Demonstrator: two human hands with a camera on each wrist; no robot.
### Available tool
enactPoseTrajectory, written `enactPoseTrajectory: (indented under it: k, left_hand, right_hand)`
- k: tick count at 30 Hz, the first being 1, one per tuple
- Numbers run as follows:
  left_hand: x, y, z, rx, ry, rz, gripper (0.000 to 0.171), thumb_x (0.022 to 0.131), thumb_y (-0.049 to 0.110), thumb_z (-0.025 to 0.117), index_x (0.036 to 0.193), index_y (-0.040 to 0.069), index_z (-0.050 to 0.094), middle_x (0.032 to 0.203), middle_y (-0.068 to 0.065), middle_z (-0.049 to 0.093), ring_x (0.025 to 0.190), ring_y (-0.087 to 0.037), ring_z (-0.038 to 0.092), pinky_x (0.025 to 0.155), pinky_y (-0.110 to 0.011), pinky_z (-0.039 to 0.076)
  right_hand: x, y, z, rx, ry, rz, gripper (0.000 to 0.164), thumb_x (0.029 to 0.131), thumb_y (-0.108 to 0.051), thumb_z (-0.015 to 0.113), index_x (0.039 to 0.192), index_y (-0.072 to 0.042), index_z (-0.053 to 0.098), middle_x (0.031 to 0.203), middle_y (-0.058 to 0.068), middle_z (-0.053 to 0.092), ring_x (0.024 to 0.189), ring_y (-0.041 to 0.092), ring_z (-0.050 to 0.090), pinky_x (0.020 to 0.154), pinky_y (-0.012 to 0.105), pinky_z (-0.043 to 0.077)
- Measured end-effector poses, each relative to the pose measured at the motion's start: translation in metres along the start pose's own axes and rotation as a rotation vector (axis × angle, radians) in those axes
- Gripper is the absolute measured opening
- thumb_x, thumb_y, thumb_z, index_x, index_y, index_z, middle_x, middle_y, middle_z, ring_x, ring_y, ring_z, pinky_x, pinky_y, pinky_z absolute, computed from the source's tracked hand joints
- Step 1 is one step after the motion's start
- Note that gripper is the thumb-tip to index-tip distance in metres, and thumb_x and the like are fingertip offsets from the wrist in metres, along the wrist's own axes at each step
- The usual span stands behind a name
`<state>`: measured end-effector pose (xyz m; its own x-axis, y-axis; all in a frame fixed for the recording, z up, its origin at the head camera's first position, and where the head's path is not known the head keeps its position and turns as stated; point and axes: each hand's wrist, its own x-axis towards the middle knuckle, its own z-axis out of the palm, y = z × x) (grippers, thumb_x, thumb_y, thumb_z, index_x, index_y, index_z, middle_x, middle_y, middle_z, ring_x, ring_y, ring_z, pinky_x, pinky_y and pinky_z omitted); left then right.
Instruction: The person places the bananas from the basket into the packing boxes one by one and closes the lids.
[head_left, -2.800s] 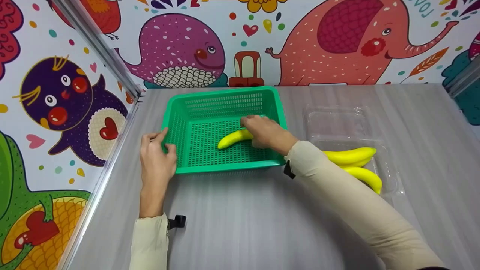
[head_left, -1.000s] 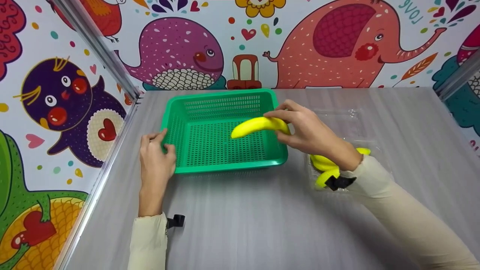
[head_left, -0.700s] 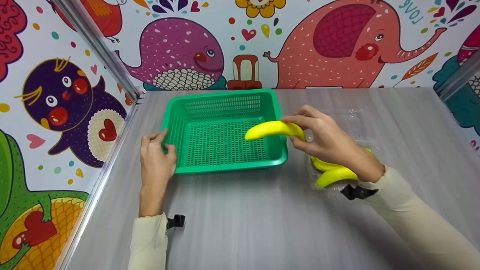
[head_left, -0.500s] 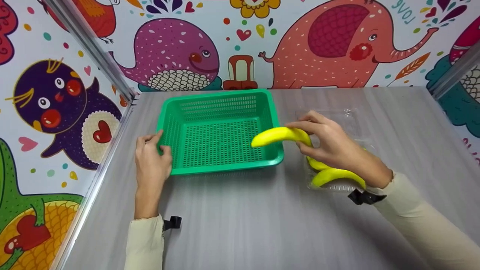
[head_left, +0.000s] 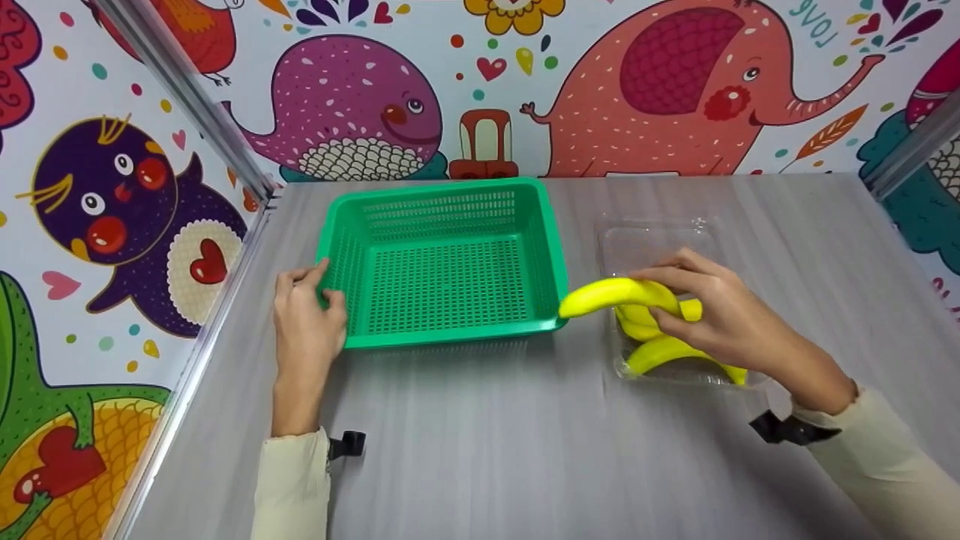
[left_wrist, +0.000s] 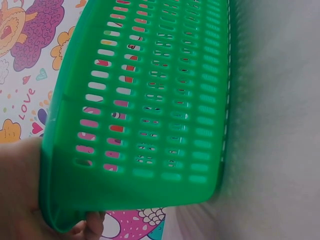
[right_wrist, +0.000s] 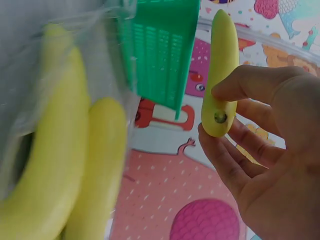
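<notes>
My left hand grips the left rim of a green perforated plastic basket; in the left wrist view its fingertips show past the rim's corner. The basket holds nothing. In my right hand a yellow banana is pinched by one end between thumb and fingers. Its free tip points left, overlapping the basket's front right corner in the head view. Below the right hand, more bananas lie in a clear plastic box; the right wrist view shows those bananas close by.
The clear box's lid lies opened out behind it, toward the back wall. Walls with cartoon animals, such as an elephant, stand at the back and left. A metal strip edges the grey table on the left.
My right hand has lifted the banana out of the basket and carried it right and toward me, over the clear box. The left hand has stayed on the rim.
</notes>
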<state>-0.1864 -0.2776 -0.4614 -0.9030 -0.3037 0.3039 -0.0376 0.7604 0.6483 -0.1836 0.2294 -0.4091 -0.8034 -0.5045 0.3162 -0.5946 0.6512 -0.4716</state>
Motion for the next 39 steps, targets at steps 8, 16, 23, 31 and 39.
enactPoseTrajectory:
  k: [8, 16, 23, 31, 39]
  left_hand:
    - [-0.001, 0.000, 0.000, -0.007, 0.000, -0.001, 0.049, 0.102, -0.002, 0.054, 0.151, -0.003, 0.060, 0.142, -0.034, 0.055, 0.133, -0.048, 0.056, 0.105, -0.060, 0.054]
    - [0.000, 0.000, 0.000, 0.004, 0.017, 0.002, 0.048, 0.102, 0.000, 0.057, 0.150, -0.003, 0.061, 0.142, -0.033, 0.057, 0.133, -0.047, 0.058, 0.109, -0.060, 0.053]
    - [0.000, 0.000, 0.000, 0.007, 0.021, 0.008, 0.048, 0.102, -0.001, 0.057, 0.149, -0.003, 0.062, 0.141, -0.034, 0.058, 0.134, -0.047, 0.057, 0.111, -0.060, 0.052]
    - [0.001, 0.001, 0.001, 0.012, 0.017, -0.004, 0.048, 0.102, -0.001, 0.057, 0.150, -0.002, 0.062, 0.142, -0.033, 0.057, 0.135, -0.046, 0.057, 0.112, -0.059, 0.051]
    - [0.000, -0.001, 0.001, -0.002, 0.007, -0.009, 0.049, 0.102, 0.000, 0.056, 0.151, -0.002, 0.061, 0.143, -0.033, 0.056, 0.136, -0.047, 0.056, 0.111, -0.060, 0.051]
  right_hand:
    - [-0.027, 0.020, -0.006, -0.053, -0.008, 0.061, 0.058, 0.085, -0.001, 0.088, 0.138, -0.021, 0.076, 0.129, -0.002, 0.068, 0.107, 0.009, 0.061, 0.093, 0.002, 0.046]
    - [-0.046, 0.035, -0.009, -0.034, -0.014, 0.083, 0.062, 0.082, 0.005, 0.089, 0.137, -0.021, 0.076, 0.129, -0.003, 0.068, 0.106, 0.006, 0.059, 0.093, 0.001, 0.046]
    - [-0.059, 0.044, -0.011, -0.030, -0.024, 0.130, 0.063, 0.082, 0.005, 0.089, 0.135, -0.025, 0.077, 0.130, -0.002, 0.069, 0.108, 0.006, 0.059, 0.095, -0.002, 0.043]
    - [-0.072, 0.049, -0.007, -0.056, -0.011, 0.154, 0.064, 0.077, 0.008, 0.091, 0.132, -0.022, 0.078, 0.130, 0.000, 0.068, 0.111, 0.010, 0.060, 0.097, -0.005, 0.037]
    - [-0.079, 0.052, -0.002, -0.080, 0.012, 0.163, 0.065, 0.074, 0.010, 0.092, 0.129, -0.022, 0.079, 0.125, 0.000, 0.067, 0.107, 0.007, 0.057, 0.096, -0.005, 0.037]
